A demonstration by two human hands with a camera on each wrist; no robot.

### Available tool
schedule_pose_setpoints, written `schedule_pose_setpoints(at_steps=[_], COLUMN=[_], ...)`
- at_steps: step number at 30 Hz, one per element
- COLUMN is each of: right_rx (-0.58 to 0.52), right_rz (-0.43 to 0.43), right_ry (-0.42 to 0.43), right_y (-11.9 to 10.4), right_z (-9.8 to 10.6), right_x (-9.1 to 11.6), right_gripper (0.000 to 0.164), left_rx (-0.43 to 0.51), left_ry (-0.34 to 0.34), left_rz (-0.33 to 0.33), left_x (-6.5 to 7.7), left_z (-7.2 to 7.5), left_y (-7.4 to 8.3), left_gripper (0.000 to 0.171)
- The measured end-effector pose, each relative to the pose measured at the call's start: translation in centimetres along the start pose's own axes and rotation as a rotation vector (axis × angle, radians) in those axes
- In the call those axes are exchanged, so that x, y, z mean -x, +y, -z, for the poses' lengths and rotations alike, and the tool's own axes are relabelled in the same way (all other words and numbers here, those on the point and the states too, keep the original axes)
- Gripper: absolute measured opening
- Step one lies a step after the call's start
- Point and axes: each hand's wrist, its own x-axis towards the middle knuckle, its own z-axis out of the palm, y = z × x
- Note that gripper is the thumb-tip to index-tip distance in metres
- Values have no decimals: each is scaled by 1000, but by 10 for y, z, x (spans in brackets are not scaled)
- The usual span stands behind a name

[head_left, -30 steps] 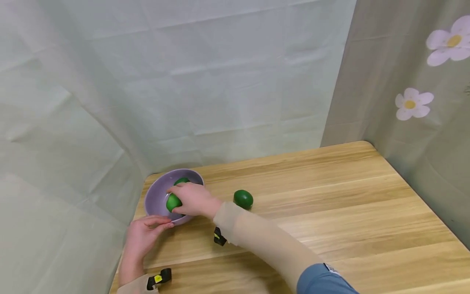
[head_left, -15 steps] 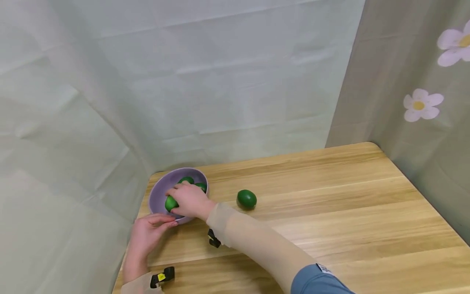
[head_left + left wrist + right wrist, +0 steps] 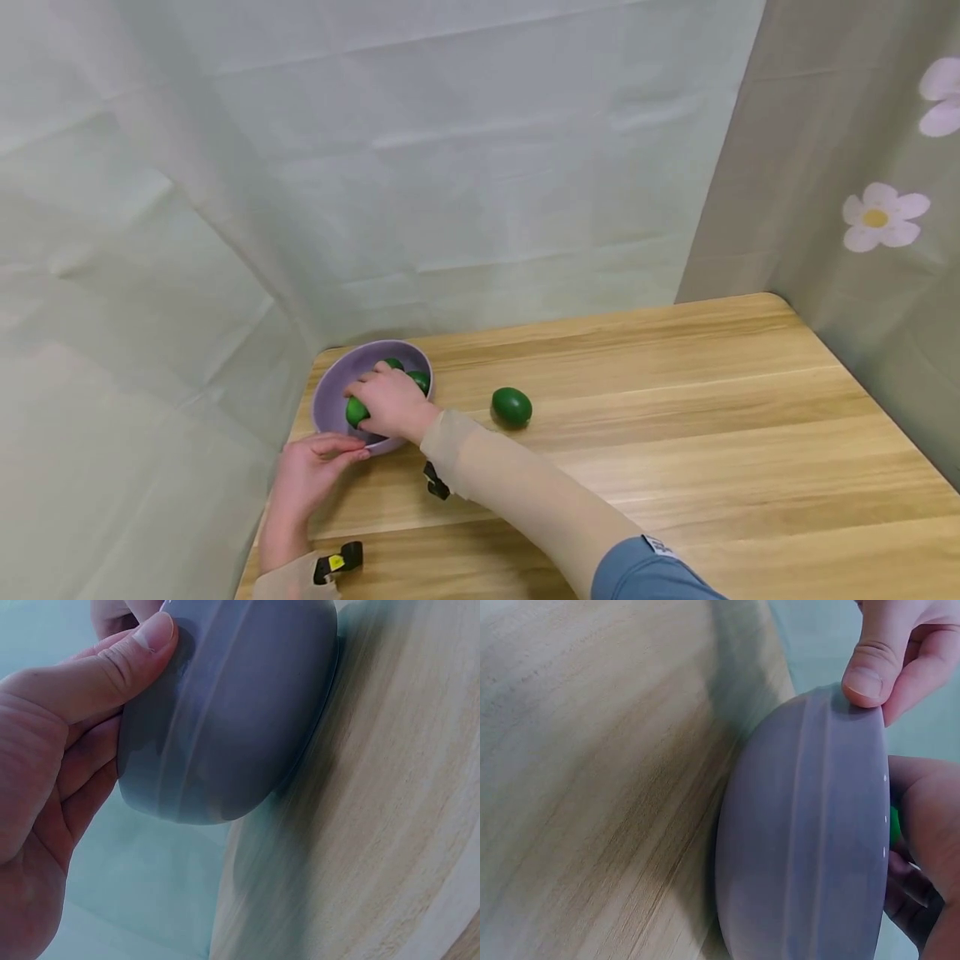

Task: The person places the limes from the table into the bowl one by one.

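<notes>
A purple bowl (image 3: 328,402) stands near the table's left back corner. My left hand (image 3: 306,473) pinches its near rim; in the left wrist view the thumb (image 3: 142,645) presses the outer wall with fingers behind. Reaching inside the bowl, my right hand (image 3: 392,403) grips a bright green lime (image 3: 356,412), partly covered by the fingers. Two darker limes show beyond that hand: one lime (image 3: 419,381) by the right wall, another lime (image 3: 394,364) at the back. In the right wrist view, the bowl wall (image 3: 802,825) hides most of the right hand (image 3: 934,825).
One more dark green lime (image 3: 512,407) lies on the wooden table (image 3: 660,433), right of the bowl. Pale curtains (image 3: 510,167) hang close behind and along the left side. A flower-patterned curtain (image 3: 832,275) borders the right.
The scene has shifted slightly right in the head view. My right hand stays in the bowl on the bright lime, and the right-hand dark lime now shows more. The left hand keeps the rim.
</notes>
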Motion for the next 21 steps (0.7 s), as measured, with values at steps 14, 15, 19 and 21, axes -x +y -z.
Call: schedule_pose_setpoints(at_steps=[14,15,19,21], right_rx=[138,144,177,198], right_rz=[-23,-27,-44,-49], right_ry=[-63,-64,-57,-52], right_y=[-1,-1,-2,-2], right_z=[-5,-6,-5,-4], right_x=[1,1,3,3], right_gripper=[51,51,45,39], left_rx=[-3,-3,8,10], left_ry=[-10,-12,-14,-15], left_rz=[-27,-22,-6,4], left_x=[0,0,-1,-1], left_z=[-4,-4,-4,-3], left_y=[7,8,11,11], left_gripper=[13,14,15,16])
